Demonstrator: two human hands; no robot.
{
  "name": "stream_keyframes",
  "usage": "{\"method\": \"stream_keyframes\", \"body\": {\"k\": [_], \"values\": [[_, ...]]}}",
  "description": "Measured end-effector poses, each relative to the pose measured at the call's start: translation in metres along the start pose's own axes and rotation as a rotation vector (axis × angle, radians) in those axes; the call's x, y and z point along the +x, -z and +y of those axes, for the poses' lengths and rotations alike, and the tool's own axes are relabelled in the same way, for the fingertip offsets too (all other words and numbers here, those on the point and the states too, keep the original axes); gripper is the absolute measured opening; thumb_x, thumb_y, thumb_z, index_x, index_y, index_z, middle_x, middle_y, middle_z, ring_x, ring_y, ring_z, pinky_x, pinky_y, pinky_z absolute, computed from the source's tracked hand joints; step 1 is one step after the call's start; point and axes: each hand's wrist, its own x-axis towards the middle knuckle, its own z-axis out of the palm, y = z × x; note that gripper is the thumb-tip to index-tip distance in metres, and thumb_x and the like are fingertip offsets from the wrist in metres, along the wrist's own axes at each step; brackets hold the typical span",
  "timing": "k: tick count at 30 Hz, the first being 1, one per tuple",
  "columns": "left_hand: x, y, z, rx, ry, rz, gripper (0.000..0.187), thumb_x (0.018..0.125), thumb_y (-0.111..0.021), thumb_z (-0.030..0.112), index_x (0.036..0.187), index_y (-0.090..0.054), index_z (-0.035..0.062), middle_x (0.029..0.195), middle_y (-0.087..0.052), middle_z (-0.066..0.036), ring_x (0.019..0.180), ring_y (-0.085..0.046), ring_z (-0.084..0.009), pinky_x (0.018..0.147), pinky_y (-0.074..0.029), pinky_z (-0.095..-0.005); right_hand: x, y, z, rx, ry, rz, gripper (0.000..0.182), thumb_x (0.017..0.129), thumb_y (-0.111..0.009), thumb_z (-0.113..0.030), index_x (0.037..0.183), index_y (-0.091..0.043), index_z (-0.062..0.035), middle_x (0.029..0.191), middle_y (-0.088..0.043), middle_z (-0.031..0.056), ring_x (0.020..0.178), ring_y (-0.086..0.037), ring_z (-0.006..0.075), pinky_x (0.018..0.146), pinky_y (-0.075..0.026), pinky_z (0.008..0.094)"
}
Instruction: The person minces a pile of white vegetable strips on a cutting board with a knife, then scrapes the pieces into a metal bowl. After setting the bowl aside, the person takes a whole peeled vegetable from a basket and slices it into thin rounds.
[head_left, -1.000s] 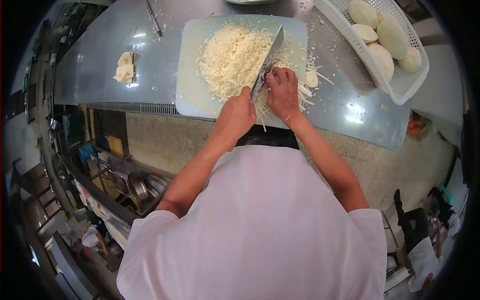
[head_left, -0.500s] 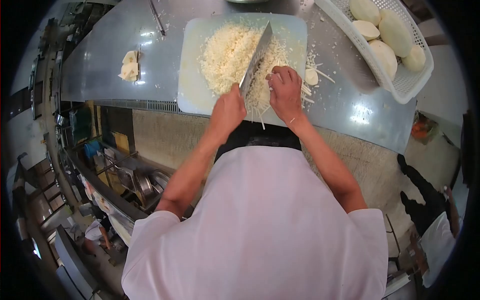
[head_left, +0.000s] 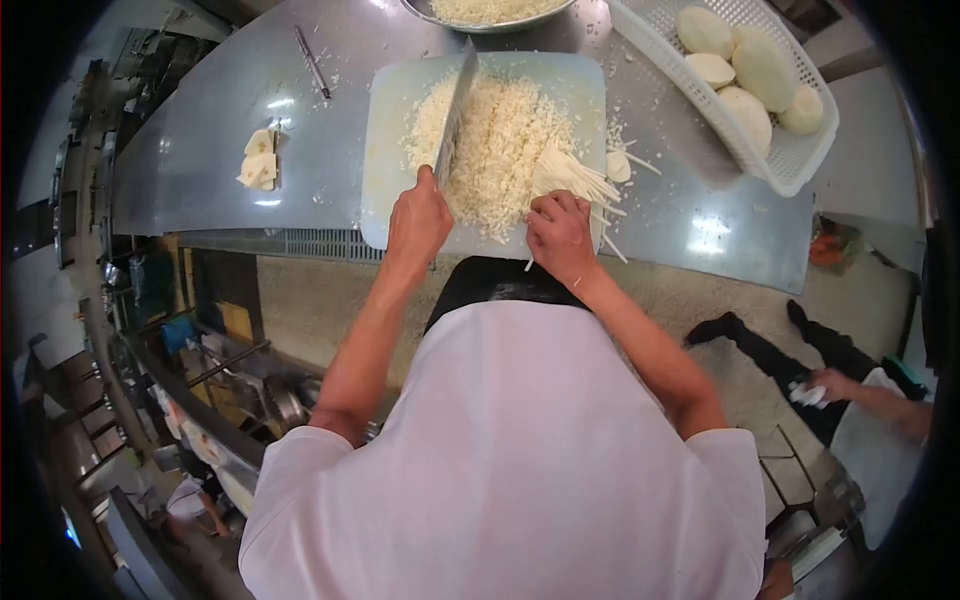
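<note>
My left hand (head_left: 418, 222) is closed round the handle of a cleaver (head_left: 458, 115), whose blade stands on edge in the pile of finely chopped white vegetable (head_left: 505, 140). The pile covers the middle of a pale cutting board (head_left: 385, 130). Near the board's front right, my right hand (head_left: 562, 235) has its fingers curled at the near end of a bundle of thin white vegetable strips (head_left: 572, 176). Some strips hang over the board's right edge. Beside them on the table lies a small white slice (head_left: 618, 167).
A white plastic basket (head_left: 800, 170) of peeled pale vegetables (head_left: 765, 72) stands at the right. Behind the board is a metal bowl (head_left: 490, 27) of chopped bits. Cut pieces (head_left: 259, 162) and a thin rod-like tool (head_left: 312, 64) lie left. Another person (head_left: 870, 420) is at right.
The cleaver has moved left through the pile with my left hand. My right hand has drawn back toward me, uncovering the bundle of strips. More of the bowl and of the other person shows.
</note>
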Motion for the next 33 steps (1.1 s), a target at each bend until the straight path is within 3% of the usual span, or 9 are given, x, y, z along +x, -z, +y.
{"method": "stream_keyframes", "body": {"k": [7,11,12,13,14,16,21,24,33], "values": [[0.014,0.029,-0.025,-0.071,-0.083,-0.014,0.018,0.083,-0.05,0.001,0.099,-0.051,-0.0075,0.078,-0.062,-0.033,0.079,-0.062,-0.0487,0.069,-0.048,-0.0534,0.028,0.016,0.006,-0.045,-0.073,0.091,0.014,0.067,-0.07,-0.002,0.078,-0.066,-0.0094,0.09,-0.061,0.0029,0.095,-0.056,0.0247,0.077,-0.039,0.0401],[0.024,0.019,-0.055,0.073,-0.087,-0.074,0.019,0.082,-0.051,0.0,0.099,-0.051,-0.0082,0.077,-0.062,-0.033,0.079,-0.063,-0.0479,0.069,-0.048,-0.053,0.056,0.027,0.004,0.001,-0.109,0.143,0.022,0.068,-0.078,-0.012,0.088,-0.07,-0.0096,0.103,-0.06,0.0098,0.103,-0.054,0.0295,0.086,-0.042,0.0422],[0.025,0.045,-0.039,-0.03,-0.02,-0.115,0.02,0.082,-0.05,0.0,0.101,-0.052,-0.0081,0.078,-0.062,-0.033,0.08,-0.063,-0.048,0.07,-0.049,-0.0528,0.058,0.026,0.018,0.002,-0.12,0.063,0.051,0.063,-0.085,-0.027,0.108,-0.068,-0.0115,0.122,-0.053,0.0161,0.117,-0.048,0.0357,0.097,-0.04,0.0463],[0.021,0.06,-0.032,-0.13,0.049,-0.162,0.021,0.083,-0.05,0.0,0.102,-0.052,-0.0081,0.079,-0.062,-0.033,0.08,-0.063,-0.048,0.07,-0.049,-0.0525,0.063,0.03,0.018,-0.002,-0.114,0.056,0.051,0.063,-0.085,-0.027,0.108,-0.068,-0.0115,0.122,-0.053,0.0161,0.117,-0.048,0.0357,0.097,-0.04,0.0463],[0.016,0.053,-0.042,-0.089,-0.095,-0.007,0.021,0.083,-0.049,0.0,0.102,-0.053,-0.0088,0.079,-0.062,-0.032,0.081,-0.062,-0.0479,0.071,-0.049,-0.0517,0.067,0.033,0.017,-0.069,-0.147,0.011,0.07,0.059,-0.087,-0.034,0.121,-0.061,-0.014,0.13,-0.048,0.0165,0.123,-0.043,0.0368,0.102,-0.037,0.0473],[0.017,0.043,-0.051,-0.021,-0.02,-0.055,0.021,0.083,-0.05,0.001,0.102,-0.053,-0.0078,0.079,-0.062,-0.032,0.08,-0.062,-0.0476,0.071,-0.049,-0.0517,0.069,0.031,0.029,-0.193,-0.231,-0.172,0.119,0.046,-0.089,-0.053,0.147,-0.035,-0.0196,0.148,-0.03,0.0197,0.136,-0.029,0.0423,0.111,-0.03,0.0511],[0.038,0.045,-0.092,-0.004,-0.104,-0.107,0.038,0.086,-0.053,0.007,0.122,-0.051,-0.0045,0.081,-0.062,-0.03,0.083,-0.061,-0.0482,0.07,-0.048,-0.05,0.057,0.027,0.019,-0.196,-0.27,-0.388,0.127,0.04,-0.089,-0.055,0.147,-0.033,-0.015,0.15,-0.029,0.0204,0.137,-0.027,0.0432,0.112,-0.028,0.0519],[0.048,0.067,-0.098,0.006,-0.219,0.052,0.015,0.083,-0.05,0.003,0.097,-0.054,-0.001,0.072,-0.062,-0.026,0.073,-0.062,-0.0464,0.067,-0.047,-0.0541,0.047,0.03,0.007,-0.105,-0.262,-0.396,0.13,0.037,-0.091,-0.052,0.147,-0.033,-0.012,0.15,-0.029,0.0204,0.137,-0.028,0.0425,0.112,-0.028,0.0511],[0.063,0.015,-0.074,0.171,-0.444,-0.053,0.019,0.081,-0.05,0.001,0.1,-0.053,-0.0007,0.065,-0.06,-0.024,0.066,-0.061,-0.0446,0.06,-0.048,-0.0525,0.03,0.019,0.002,-0.117,-0.257,-0.231,0.122,0.041,-0.092,-0.037,0.146,-0.034,-0.0101,0.145,-0.039,0.0164,0.135,-0.034,0.0364,0.111,-0.03,0.0466]]}}
